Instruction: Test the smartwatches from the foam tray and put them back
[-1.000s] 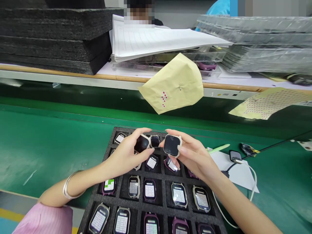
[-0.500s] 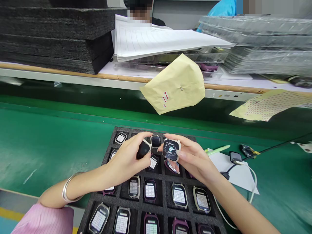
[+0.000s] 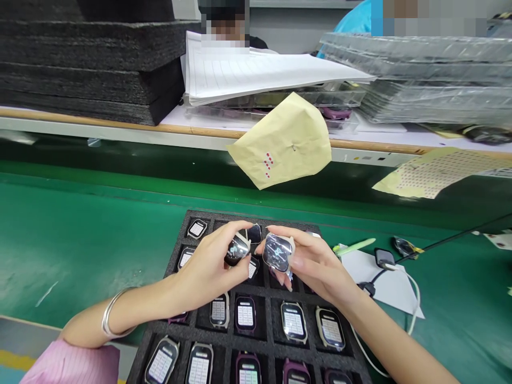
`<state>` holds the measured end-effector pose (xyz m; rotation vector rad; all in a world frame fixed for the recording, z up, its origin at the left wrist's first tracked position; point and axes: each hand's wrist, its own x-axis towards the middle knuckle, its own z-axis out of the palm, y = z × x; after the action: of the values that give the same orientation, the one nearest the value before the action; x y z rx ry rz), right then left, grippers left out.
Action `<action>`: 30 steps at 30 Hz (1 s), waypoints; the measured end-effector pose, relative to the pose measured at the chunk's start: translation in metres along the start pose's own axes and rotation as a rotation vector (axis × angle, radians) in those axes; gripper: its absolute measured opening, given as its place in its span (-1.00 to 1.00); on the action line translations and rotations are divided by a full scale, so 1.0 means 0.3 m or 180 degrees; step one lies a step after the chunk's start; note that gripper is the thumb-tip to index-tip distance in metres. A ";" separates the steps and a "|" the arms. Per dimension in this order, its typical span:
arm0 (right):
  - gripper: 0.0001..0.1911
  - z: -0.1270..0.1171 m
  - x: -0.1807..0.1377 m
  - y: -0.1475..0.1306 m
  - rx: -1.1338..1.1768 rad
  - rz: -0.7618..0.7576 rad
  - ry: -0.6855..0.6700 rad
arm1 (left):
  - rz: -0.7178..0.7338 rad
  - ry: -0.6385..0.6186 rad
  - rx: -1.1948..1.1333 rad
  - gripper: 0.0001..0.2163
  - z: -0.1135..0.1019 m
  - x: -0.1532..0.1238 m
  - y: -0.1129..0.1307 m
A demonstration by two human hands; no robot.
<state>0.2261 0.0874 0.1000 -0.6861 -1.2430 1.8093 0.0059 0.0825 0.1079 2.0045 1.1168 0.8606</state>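
My left hand [image 3: 210, 269] is closed around a small white-cased watch body [image 3: 237, 249] whose dark screen shows a faint logo. My right hand [image 3: 316, 264] pinches a second white-cased watch body [image 3: 277, 252] with a lit, glossy screen. Both are held side by side just above the far rows of a black foam tray [image 3: 264, 296]. The tray holds several watch bodies in its pockets, most with lit screens showing text; one such watch [image 3: 294, 322] sits below my right hand.
The tray rests on a green conveyor belt [image 3: 80, 234]. A green pen [image 3: 354, 246], white paper, a charger puck [image 3: 384, 258] and cables lie to the right. Yellow sticker sheets [image 3: 286, 141], stacked black foam [image 3: 92, 58], clear trays and papers sit on the far shelf. Another person sits behind.
Both watch screens have gone from dark to lit with a logo. My hands have dropped slightly lower and drawn closer together over the tray.
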 end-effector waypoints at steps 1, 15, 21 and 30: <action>-0.56 0.001 -0.002 -0.001 -0.0016 0.0001 -0.0002 | 0.0006 -0.0001 -0.0010 -0.62 0.001 -0.001 -0.001; -0.60 0.007 -0.017 -0.012 -0.0020 -0.0049 -0.0330 | -0.0111 -0.0191 -0.0145 -0.62 -0.012 -0.010 0.021; -0.60 0.007 -0.022 -0.023 -0.0054 -0.0064 -0.0383 | -0.0076 -0.0182 -0.0156 -0.61 -0.015 -0.012 0.016; -0.61 0.009 -0.031 -0.025 -0.0039 0.0011 -0.0406 | 0.0039 -0.0172 -0.0051 -0.60 -0.008 -0.021 0.012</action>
<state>0.2310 0.0795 0.1078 -0.5875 -1.3377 1.8741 0.0028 0.0760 0.1108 2.0114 1.0655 0.8143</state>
